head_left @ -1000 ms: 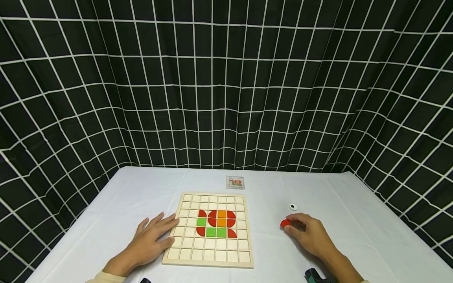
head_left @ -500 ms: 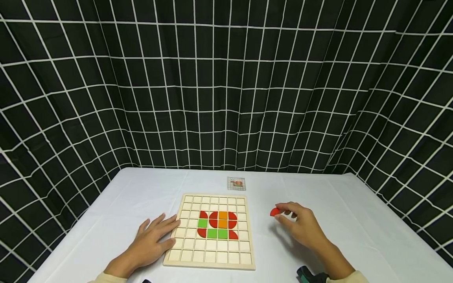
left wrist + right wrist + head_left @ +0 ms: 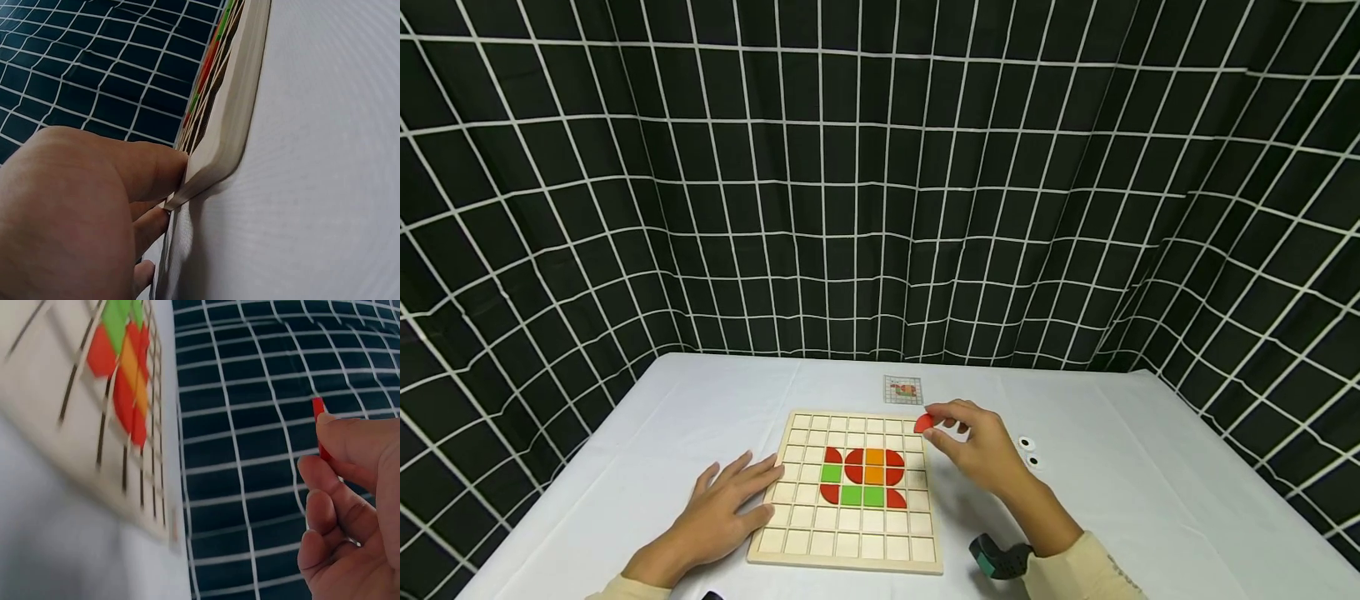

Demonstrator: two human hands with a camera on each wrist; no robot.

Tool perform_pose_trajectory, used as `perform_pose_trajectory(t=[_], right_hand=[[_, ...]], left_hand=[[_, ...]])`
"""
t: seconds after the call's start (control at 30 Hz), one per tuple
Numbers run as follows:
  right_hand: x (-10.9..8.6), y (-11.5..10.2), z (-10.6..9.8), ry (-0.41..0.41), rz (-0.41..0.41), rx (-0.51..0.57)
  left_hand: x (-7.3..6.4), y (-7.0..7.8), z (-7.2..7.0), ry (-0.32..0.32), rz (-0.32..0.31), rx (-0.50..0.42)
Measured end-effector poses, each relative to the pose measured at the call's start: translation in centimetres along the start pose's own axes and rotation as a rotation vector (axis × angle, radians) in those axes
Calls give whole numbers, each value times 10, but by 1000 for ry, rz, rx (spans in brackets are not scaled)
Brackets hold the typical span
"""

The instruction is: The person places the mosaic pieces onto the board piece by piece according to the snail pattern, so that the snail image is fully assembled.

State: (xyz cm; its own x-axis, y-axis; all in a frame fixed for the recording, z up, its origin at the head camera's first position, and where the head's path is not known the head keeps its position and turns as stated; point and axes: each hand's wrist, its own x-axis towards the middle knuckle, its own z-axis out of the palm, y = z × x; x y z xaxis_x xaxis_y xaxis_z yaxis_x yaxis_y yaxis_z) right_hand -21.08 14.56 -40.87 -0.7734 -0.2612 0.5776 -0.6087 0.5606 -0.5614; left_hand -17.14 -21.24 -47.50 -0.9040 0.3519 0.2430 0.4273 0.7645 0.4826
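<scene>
A square wooden grid board (image 3: pixel 846 544) lies on the white table with red, orange and green tiles set in its middle cells. Between thumb and index finger, my right hand (image 3: pixel 981 450) pinches a red quarter-circle tile (image 3: pixel 923 424) above the board's far right corner. That tile appears edge-on in the right wrist view (image 3: pixel 318 407). My left hand (image 3: pixel 718 515) rests at the board's left edge, its fingers spread and its fingertips on the frame. In the left wrist view the thumb (image 3: pixel 156 167) touches the board's side.
A small clear card (image 3: pixel 902 389) with a gridded picture lies behind the board. Two white discs with black dots, one of them the nearer disc (image 3: pixel 1033 461), lie right of my right hand. A black grid-patterned curtain (image 3: pixel 880 208) stands around the table's back and sides.
My right hand has lifted the red tile off the table and carried it left to the board's far right corner. Both white discs now show. The left hand stays in place.
</scene>
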Motion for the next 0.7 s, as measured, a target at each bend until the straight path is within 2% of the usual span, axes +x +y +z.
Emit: perform_pose_trajectory(t=[0.53,0.7], right_hand=[[36,-36,65,-104,51,83],[39,-43,86,-147,110,89]], left_hand=[[1,-1,0,-10,-13,3],[1,-1,-1,-9,-10,-1]])
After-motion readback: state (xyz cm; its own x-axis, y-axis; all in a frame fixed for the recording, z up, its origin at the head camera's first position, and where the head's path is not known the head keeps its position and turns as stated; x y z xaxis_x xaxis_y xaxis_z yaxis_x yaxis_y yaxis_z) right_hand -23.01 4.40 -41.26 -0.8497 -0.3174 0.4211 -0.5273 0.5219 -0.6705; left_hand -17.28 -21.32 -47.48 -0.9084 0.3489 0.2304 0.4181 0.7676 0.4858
